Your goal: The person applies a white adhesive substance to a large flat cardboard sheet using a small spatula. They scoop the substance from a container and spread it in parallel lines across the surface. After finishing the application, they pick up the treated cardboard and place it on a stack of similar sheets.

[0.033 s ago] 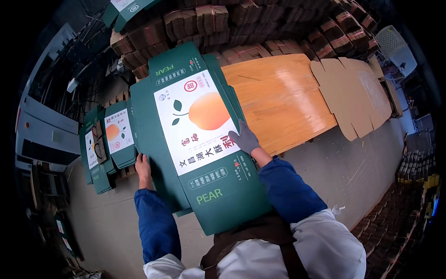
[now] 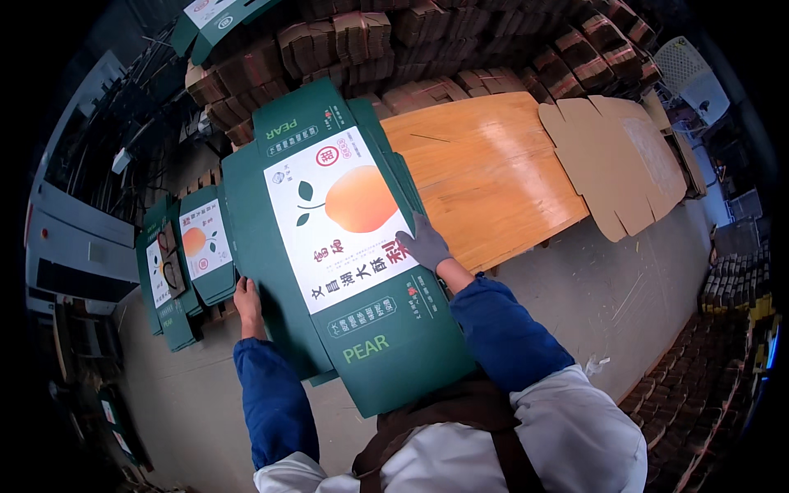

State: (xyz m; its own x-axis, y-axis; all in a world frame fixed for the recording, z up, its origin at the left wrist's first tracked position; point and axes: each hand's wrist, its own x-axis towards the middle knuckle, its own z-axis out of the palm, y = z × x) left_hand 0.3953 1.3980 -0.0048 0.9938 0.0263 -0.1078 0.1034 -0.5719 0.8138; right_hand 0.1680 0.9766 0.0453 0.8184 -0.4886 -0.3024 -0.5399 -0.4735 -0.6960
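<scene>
A large flattened green carton (image 2: 386,316), printed with an orange pear on a white panel, lies before me over the left part of the wooden tabletop. It seems to rest on further green cardboard, whose edges show along its right side. My bare left hand (image 2: 248,307) grips the carton's left edge, some fingers hidden beneath it. On the opposite edge, my right hand (image 2: 427,244) in a grey glove is closed over the rim, thumb on the printed face and fingers along the side. Blue sleeves cover both forearms.
The orange-brown wooden tabletop (image 2: 485,172) extends right to a plain brown cardboard sheet (image 2: 608,164). More green cartons (image 2: 207,238) stand at the left, with dark-framed glasses (image 2: 170,259) on them. Bundled brown cardboard (image 2: 362,41) is piled behind, and stacked cardboard (image 2: 682,411) sits lower right.
The whole view has shifted slightly, so most things appear a little further left. Both hands keep the same places on the carton's edges.
</scene>
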